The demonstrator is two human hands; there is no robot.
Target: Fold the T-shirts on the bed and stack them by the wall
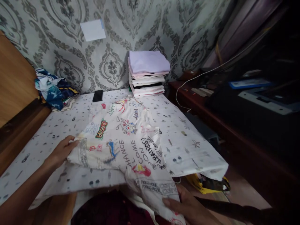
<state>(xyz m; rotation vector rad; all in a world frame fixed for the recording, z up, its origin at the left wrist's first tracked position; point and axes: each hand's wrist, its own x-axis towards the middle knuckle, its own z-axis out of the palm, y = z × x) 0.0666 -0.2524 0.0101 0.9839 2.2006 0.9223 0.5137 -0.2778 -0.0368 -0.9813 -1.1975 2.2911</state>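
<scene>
A white T-shirt (126, 137) covered in coloured drawings and lettering lies across the near part of the table, its lower right portion hanging over the front edge. My left hand (62, 148) pinches the shirt's left edge between thumb and fingers. At the lower right, my right hand (185, 203) grips another edge of the shirt, just off the table's front; some of its fingers are hidden by the cloth.
A neat stack of folded clothes (148, 73) stands at the back against the patterned wall. A black phone (97, 96) lies left of it on the printed tablecloth (189, 140). Crumpled clothes (55, 90) sit at the far left. A white cable (201, 75) runs along the right.
</scene>
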